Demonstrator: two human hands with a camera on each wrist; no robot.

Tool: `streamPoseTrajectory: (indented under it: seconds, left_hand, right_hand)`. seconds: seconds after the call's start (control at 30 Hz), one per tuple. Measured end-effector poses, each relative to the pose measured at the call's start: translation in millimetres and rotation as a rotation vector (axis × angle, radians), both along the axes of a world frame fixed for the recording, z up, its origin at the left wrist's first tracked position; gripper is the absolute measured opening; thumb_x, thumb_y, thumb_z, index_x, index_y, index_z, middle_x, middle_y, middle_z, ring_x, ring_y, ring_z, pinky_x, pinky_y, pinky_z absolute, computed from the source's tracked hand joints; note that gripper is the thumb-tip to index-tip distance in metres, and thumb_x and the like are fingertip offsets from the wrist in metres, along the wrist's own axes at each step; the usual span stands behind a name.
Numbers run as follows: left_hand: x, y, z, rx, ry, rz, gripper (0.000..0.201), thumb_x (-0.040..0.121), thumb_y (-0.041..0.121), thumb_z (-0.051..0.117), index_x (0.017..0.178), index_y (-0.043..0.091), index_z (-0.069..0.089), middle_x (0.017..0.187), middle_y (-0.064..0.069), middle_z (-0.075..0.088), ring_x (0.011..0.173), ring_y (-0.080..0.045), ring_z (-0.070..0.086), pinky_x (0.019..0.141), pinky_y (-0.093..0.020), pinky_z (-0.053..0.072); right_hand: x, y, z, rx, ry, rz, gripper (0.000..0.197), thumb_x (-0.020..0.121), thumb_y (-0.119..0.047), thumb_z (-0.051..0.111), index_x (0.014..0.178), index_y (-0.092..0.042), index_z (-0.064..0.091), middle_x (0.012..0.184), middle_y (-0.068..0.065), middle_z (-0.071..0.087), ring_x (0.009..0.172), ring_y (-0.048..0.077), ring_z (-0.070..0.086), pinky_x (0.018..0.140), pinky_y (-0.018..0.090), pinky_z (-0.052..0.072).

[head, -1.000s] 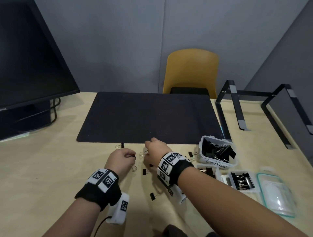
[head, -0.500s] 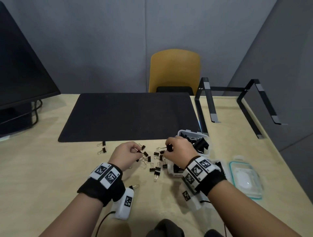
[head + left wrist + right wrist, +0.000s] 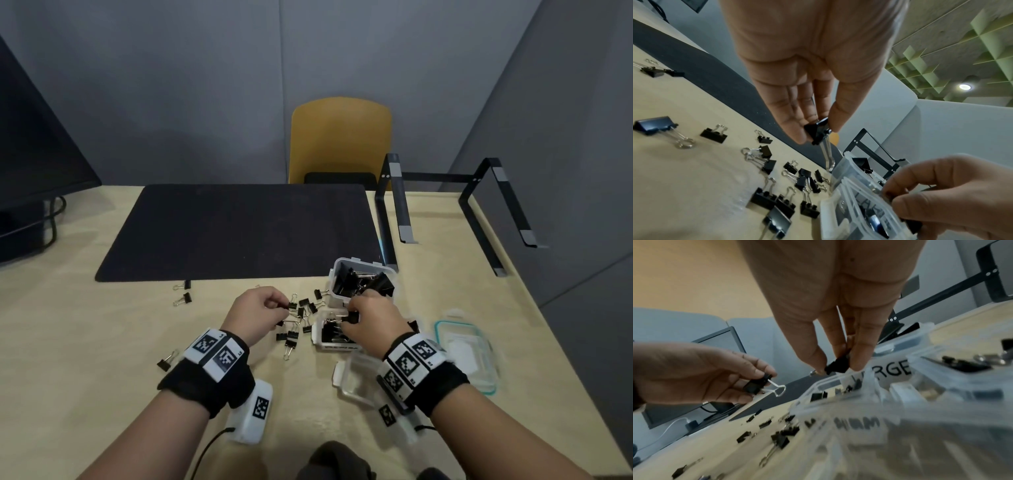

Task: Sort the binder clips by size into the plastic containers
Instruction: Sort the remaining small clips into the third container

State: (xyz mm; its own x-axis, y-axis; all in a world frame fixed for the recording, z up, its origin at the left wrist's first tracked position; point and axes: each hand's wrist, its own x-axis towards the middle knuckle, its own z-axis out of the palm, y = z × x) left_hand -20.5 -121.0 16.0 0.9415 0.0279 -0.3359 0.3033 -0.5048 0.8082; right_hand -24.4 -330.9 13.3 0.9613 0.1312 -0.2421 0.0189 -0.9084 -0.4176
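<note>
My left hand (image 3: 274, 306) pinches a small black binder clip (image 3: 819, 132) between thumb and fingers, above the loose clips (image 3: 299, 320) scattered on the wooden table. My right hand (image 3: 349, 317) pinches another black clip (image 3: 837, 366) over the near clear container (image 3: 318, 339), which holds several clips. Behind it stands the container labelled LARGE (image 3: 332, 277), filled with big black clips. In the right wrist view the left hand (image 3: 756, 382) shows its clip with the wire handles sticking out.
A third clear container (image 3: 352, 378) and a teal-rimmed lid (image 3: 479, 346) lie near my right wrist. Stray clips (image 3: 183, 298) lie by the black mat (image 3: 236, 229), one clip (image 3: 168, 359) by my left wrist. A black metal stand (image 3: 445, 205), a monitor (image 3: 30, 154) and a yellow chair (image 3: 339, 140) are around.
My right hand has moved right and nearer, from the loose pile to above the near container, holding a clip. My left hand has picked a clip up. The camera has shifted.
</note>
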Motion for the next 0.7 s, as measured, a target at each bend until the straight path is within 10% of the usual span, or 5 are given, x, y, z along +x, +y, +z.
streamPoseTrajectory:
  seconds: [0.37,0.7]
  left_hand:
    - [-6.6,-14.0,-3.6,-0.032,-0.026,0.006,0.019,0.079,0.004,0.068,0.079,0.023,0.067,0.076,-0.003,0.063,0.08,-0.029,0.067,0.08,-0.047,0.056]
    - [-7.0,-28.8,-0.5,-0.021,-0.043,-0.004,0.017,0.077,0.007,0.073,0.084,0.021,0.067,0.077,0.0,0.065,0.073,-0.014,0.063,0.079,-0.034,0.056]
  right_hand:
    - [-9.0,-10.8,-11.9,0.053,-0.01,0.19,0.038,0.089,-0.013,0.054,0.125,-0.025,0.058,0.116,0.0,0.053,0.108,0.018,0.054,0.098,0.029,0.045]
    - [-1.1,-36.7,2.1,0.119,-0.031,0.086,0.026,0.092,-0.02,0.054,0.116,-0.021,0.062,0.105,-0.001,0.056,0.089,0.016,0.06,0.083,0.028,0.05]
